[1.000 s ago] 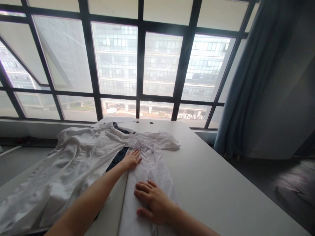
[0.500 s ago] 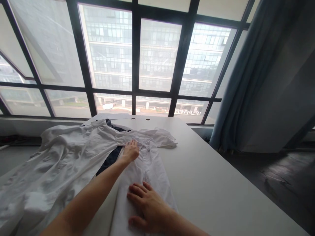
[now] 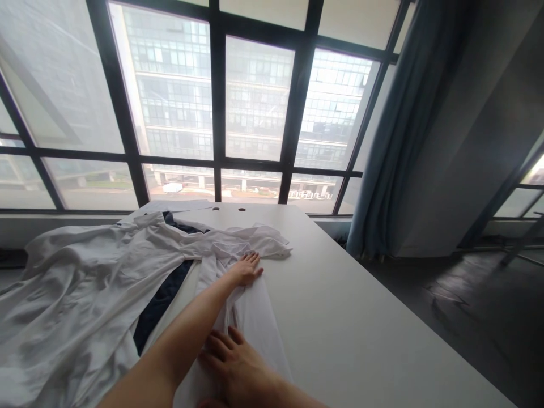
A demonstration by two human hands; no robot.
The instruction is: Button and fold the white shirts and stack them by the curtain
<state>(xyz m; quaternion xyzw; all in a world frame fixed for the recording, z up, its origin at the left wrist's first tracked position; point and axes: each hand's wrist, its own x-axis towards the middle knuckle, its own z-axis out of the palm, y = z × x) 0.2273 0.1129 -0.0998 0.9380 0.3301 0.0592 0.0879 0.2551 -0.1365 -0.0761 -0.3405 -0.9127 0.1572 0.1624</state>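
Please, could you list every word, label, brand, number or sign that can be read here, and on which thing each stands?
No text can be read anywhere.
White garment under the left hand: no readable label.
Crumpled white garment at left: none readable.
White shapes outside the window: too small and blurred to tell if they are letters.

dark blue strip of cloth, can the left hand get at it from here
Probably yes: the left hand rests flat on the white collared shirt, and the dark blue strip of cloth shows uncovered left of the forearm.
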